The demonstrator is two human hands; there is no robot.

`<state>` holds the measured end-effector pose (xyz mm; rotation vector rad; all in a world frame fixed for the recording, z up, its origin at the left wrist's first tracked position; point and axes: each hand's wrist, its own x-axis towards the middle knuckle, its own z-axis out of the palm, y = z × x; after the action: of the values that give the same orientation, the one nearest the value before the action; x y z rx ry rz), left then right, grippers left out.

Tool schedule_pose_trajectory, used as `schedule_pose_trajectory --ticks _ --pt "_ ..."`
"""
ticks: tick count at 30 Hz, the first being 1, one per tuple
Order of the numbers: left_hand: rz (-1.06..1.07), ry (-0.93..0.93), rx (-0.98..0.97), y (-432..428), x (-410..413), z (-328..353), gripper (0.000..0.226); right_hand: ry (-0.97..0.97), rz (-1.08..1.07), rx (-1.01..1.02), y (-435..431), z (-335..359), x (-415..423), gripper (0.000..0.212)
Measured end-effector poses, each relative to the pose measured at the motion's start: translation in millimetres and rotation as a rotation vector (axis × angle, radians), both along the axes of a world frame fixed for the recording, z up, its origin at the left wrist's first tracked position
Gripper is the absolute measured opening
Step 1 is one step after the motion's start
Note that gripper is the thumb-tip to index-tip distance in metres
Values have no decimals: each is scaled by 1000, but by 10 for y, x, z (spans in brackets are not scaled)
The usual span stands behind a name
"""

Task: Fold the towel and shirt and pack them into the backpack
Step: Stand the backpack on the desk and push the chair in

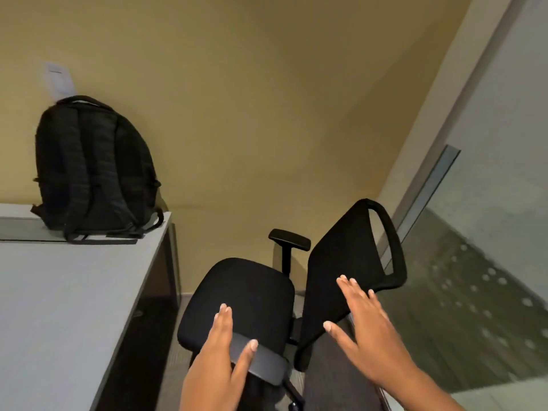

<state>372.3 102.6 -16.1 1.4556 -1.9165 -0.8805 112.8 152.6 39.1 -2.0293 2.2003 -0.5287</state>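
Beside the desk, head view | my left hand and right hand spread flat, empty, over the chair | backpack upright at desk's far edge | towel, shirt unseen | I judge nothing folded or packed yet.
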Motion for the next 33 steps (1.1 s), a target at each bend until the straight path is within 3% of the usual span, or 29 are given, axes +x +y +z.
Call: schedule_pose_trajectory --ticks 9,16,18,22,27,30,33 --pt "-70 42 -114 9 -1395 183 79 219 6 -13 -372 322 -1569 75" --pt "-25 -6 -103 -108 -2654 214 81 361 219 155 -904 44 -2486 110" --pt "-22 -28 -93 -137 -2885 230 79 368 302 143 -944 -41 -2614 99" --pt "-34 -95 -74 -200 -3160 308 77 265 362 -25 -978 -211 -2771 57" --pt "44 -93 -95 -302 -3194 358 76 174 334 -173 -863 -341 -2365 25" --pt "107 -71 -111 -389 -3098 385 70 160 249 -192 -782 -323 -2097 23" --pt "156 -74 -116 -467 -3021 438 68 190 325 -184 -699 -279 -1945 26"
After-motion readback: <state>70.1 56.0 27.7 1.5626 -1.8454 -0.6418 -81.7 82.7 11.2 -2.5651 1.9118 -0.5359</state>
